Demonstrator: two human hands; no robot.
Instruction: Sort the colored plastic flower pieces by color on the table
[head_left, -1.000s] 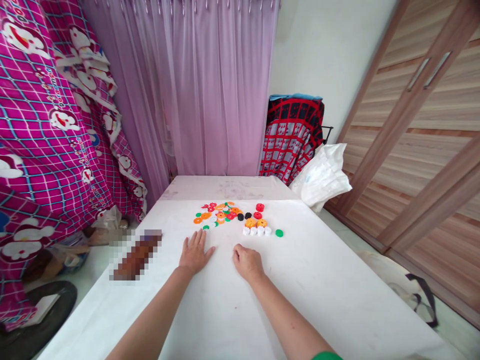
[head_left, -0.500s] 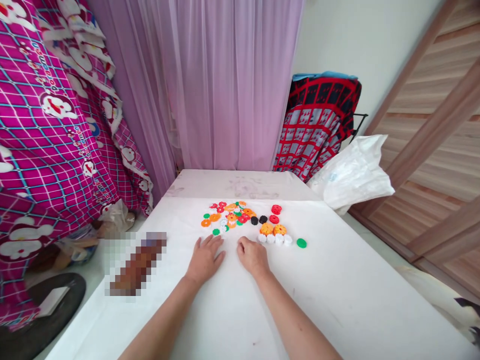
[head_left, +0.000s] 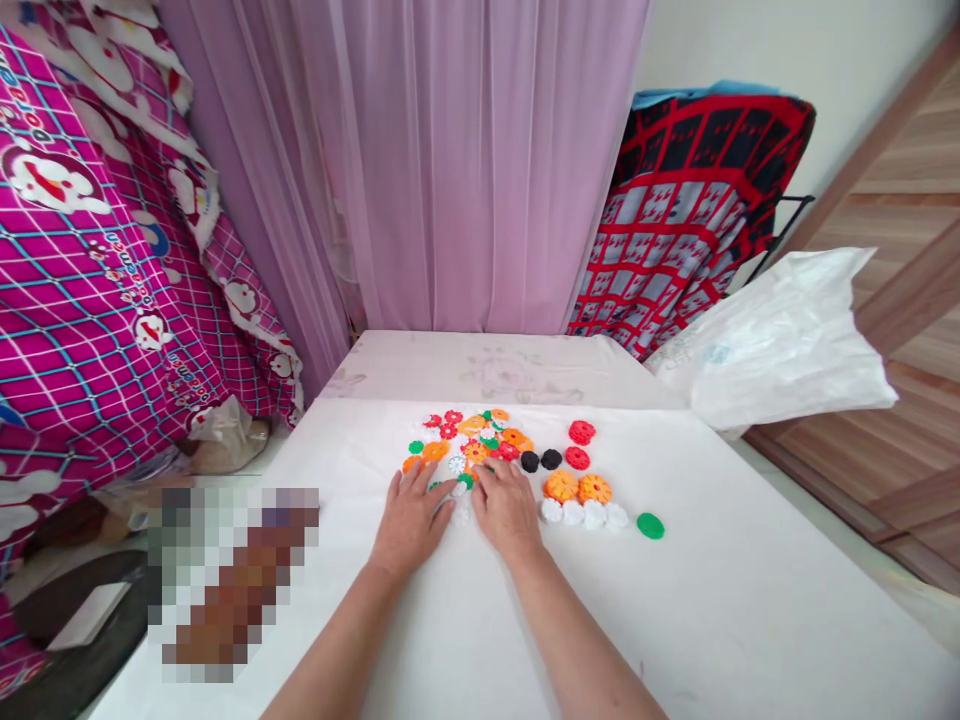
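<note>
My left hand [head_left: 411, 515] lies palm down at the near left of a mixed pile of flower-shaped discs, fingers spread. Its fingertips reach an orange disc [head_left: 435, 451] and partly cover others. Beside it, my right hand [head_left: 510, 510] rests with fingers extended over the pile's near edge, covering some pieces. Between the hands show a green disc [head_left: 466, 481] and white ones. Further orange [head_left: 475, 452], red [head_left: 453, 417] and white [head_left: 457, 465] discs overlap beyond the fingertips. Neither hand visibly grips a disc.
Right of the pile are grouped black [head_left: 530, 461], red [head_left: 577, 458], orange [head_left: 562, 487] and white [head_left: 572, 514] discs, plus a green one [head_left: 650, 525]. A white plastic bag [head_left: 780, 340] stands by the table's [head_left: 720, 620] right edge. A pixelated brown object [head_left: 240, 580] lies at left.
My right hand has uncurled and reached onto the pile's near edge. My left hand has also come up against the discs. The view has shifted, so the scene looks larger.
</note>
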